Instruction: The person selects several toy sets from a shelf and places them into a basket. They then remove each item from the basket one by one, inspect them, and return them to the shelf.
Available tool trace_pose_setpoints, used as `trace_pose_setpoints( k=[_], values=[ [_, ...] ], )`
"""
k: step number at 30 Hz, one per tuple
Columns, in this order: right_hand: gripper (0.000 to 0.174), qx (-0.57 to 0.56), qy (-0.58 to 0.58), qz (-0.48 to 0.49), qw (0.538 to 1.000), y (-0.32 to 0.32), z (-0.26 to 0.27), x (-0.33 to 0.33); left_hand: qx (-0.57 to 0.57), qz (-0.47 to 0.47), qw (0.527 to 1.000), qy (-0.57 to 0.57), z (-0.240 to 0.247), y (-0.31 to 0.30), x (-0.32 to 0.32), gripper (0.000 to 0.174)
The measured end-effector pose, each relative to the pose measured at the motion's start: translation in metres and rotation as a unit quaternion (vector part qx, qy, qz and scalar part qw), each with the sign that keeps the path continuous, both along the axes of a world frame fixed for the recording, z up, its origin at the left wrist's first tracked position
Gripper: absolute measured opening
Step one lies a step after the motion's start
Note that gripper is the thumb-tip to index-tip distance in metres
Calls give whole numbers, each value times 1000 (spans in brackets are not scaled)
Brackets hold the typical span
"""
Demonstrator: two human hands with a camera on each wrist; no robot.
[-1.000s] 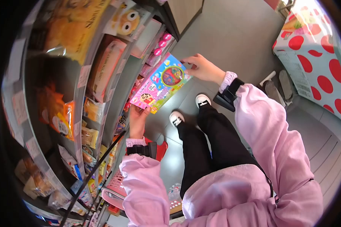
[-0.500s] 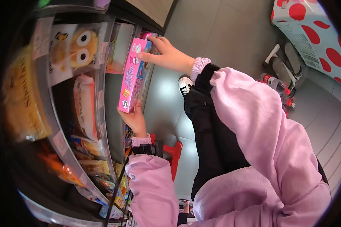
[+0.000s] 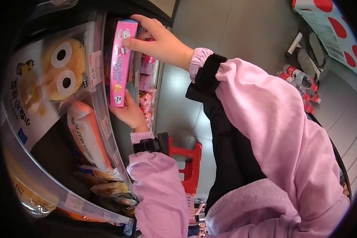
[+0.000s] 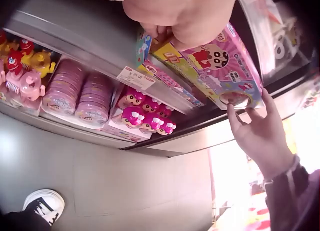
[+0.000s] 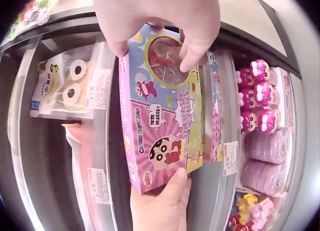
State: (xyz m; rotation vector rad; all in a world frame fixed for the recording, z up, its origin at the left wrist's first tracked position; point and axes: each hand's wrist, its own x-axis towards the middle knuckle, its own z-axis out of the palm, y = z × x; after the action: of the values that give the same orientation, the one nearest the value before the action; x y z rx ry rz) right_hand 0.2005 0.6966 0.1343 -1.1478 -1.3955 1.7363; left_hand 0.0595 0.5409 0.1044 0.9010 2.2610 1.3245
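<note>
A pink and blue cartoon candy box with a round clear window is held between both hands at a shelf. My right hand grips its far end, thumb on the pink side and fingers over the edge, beside the window in the right wrist view. At the near end my left hand holds a lower corner, its thumb on the printed front. A second box of similar print stands on the shelf right beside the held one.
Pink-capped figures and stacked purple round tubs sit on the shelf below. A bagged bread with big eyes lies on the neighbouring shelf. A red basket handle and bottles are near the floor.
Both hands have carried the box left and away from the body to the shelf. It has turned from showing its windowed front to showing its pink side in the head view.
</note>
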Motion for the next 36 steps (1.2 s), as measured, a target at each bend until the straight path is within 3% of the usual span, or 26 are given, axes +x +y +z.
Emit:
trace_pose_setpoints(
  k=[3, 6, 9, 12, 18, 20, 24, 27, 30, 36],
  values=[
    [73, -24, 26, -5, 999, 2, -11, -10, 5, -5, 998, 68, -8, 5, -10, 37],
    [73, 31, 0, -17, 999, 5, -21, -25, -24, -16, 997, 72, -15, 6, -25, 40],
    [61, 45, -44, -39, 997, 8, -24, -39, -73, -38, 994, 71, -20, 5, -36, 38],
    [63, 37, -134, 26, 990, 25, -26, -52, -74, -38, 994, 71, -29, 12, -44, 36],
    [49, 65, -197, 0, 978, 36, -34, -78, 48, -12, 992, -116, -23, 21, -34, 53],
    [46, 70, -203, 9, 977, 37, -35, -80, -31, 13, 995, -98, -15, 20, -30, 54],
    [40, 20, -167, 106, 980, 39, -33, -71, -57, 47, 991, -110, -7, 22, -33, 49],
    [36, 7, -146, 63, 987, 27, -43, -75, 32, 31, 996, -78, -18, 26, -35, 24],
    [38, -2, -160, 92, 983, 21, -45, -69, -80, 32, 988, -129, -17, 23, -40, 42],
    [46, -23, -157, 71, 985, -17, -32, -39, -56, 48, 997, -22, -20, 0, -14, 29]
  ],
)
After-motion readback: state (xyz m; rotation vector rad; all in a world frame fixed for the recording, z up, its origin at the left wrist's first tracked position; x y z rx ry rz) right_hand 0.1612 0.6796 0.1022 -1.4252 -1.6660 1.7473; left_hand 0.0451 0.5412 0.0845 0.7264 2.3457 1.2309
